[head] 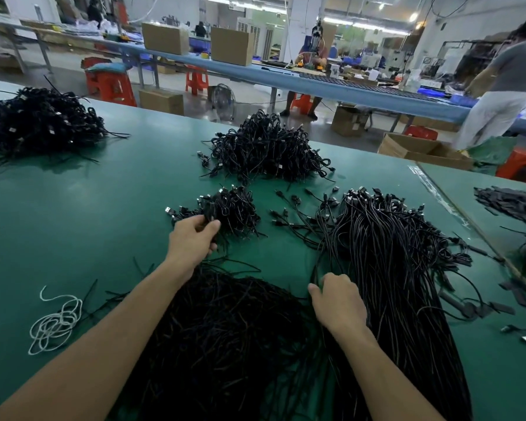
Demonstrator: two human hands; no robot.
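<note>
The left hand (192, 240), arm stretched forward, grasped the small bundle of coiled black cables (234, 211). The right hand (339, 302), palm down, pinched strands of the long straight black cables (392, 256).

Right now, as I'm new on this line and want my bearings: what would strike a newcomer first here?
Black cables cover the green table. A sheaf of long cables lies at the right, where the right hand pinches a few strands, and the left hand grips a small heap of coiled cables ahead. Beyond lie a bigger middle heap and a far-left heap; a white cord lies tangled at near left.
</note>
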